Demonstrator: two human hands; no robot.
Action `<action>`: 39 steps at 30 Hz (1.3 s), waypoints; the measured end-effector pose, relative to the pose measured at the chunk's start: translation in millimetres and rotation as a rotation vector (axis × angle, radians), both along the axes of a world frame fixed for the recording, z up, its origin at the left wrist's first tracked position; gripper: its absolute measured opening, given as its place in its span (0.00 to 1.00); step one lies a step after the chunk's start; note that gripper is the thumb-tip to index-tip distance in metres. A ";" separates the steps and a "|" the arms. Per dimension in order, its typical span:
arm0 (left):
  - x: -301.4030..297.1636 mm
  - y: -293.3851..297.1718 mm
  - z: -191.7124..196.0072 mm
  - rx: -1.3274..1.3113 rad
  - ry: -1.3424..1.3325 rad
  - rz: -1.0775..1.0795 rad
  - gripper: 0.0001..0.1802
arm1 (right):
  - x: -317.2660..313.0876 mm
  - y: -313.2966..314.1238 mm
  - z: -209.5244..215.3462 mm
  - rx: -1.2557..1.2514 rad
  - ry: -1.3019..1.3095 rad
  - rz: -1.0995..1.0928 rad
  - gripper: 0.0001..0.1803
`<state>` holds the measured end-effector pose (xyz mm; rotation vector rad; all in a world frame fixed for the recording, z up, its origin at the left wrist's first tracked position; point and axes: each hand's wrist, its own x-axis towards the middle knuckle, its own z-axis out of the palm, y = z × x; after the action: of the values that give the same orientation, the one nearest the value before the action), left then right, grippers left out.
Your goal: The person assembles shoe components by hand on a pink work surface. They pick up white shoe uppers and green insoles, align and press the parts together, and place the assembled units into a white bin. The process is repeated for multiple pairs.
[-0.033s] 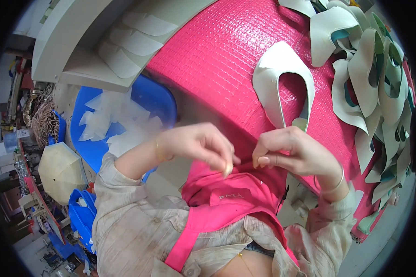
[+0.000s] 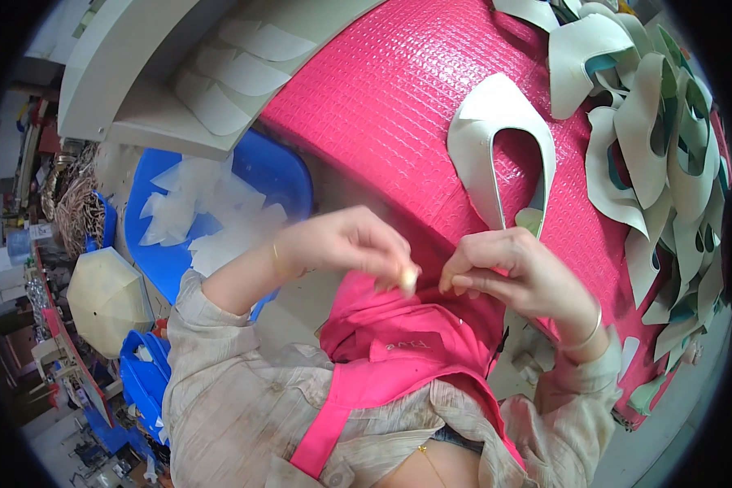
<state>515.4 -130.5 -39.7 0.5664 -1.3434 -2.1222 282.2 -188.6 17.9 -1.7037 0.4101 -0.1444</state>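
Above the lap of my pink apron point(image 2: 407, 358), both hands hang in the air, fingertips facing each other across a narrow gap. My left hand point(image 2: 350, 248) is pinched closed. Something small and pale may be at its blurred fingertips, too unclear to name. Thumb and forefinger of my right hand point(image 2: 512, 264) are also pressed together; what they hold, if anything, is hidden. Just beyond the right hand lies a white shoe upper point(image 2: 473, 138) with a long oval opening. A pale greenish piece point(image 2: 530, 220) shows at its near end, close to my knuckles.
The pink textured tabletop point(image 2: 366, 89) carries a heap of similar white uppers point(image 2: 647, 134) on the right. At upper left, a grey shelf point(image 2: 163, 130) holds flat white pieces point(image 2: 252, 75). Translucent sheets point(image 2: 211, 195) lie in a blue plastic container point(image 2: 294, 175). A cream umbrella point(image 2: 110, 301) stands farther left.
My left fingertips have risen slightly and shifted right, toward the right hand. The right hand has sunk a little. The shoe upper remains on the table.
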 end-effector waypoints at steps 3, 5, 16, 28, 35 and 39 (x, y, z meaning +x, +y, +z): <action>11.1 9.0 1.9 0.083 -0.102 0.269 0.18 | 11.7 31.4 -18.5 -0.162 -0.027 -0.211 0.10; 19.2 14.0 3.0 0.119 -0.145 0.389 0.17 | 28.7 50.6 -34.4 -0.270 -0.022 -0.316 0.11; 46.5 23.2 -7.2 -0.027 -0.405 0.706 0.10 | 101.5 75.3 -123.6 -0.549 -0.042 -0.195 0.17; 134.4 -116.3 -44.0 -1.253 -1.448 1.090 0.15 | 148.4 67.5 -168.1 -0.820 -0.023 -0.152 0.05; 174.6 -164.2 -53.2 -1.139 -1.373 0.719 0.19 | 152.4 61.4 -167.8 -0.547 0.308 -0.064 0.14; 171.9 -168.3 -48.9 -1.285 -1.400 0.681 0.25 | 140.3 67.1 -190.7 -0.697 -0.027 -0.231 0.10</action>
<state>687.3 -298.8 -88.5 1.5959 -2.2342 0.1470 422.5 -121.4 -172.8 -2.3273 0.5788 -0.5268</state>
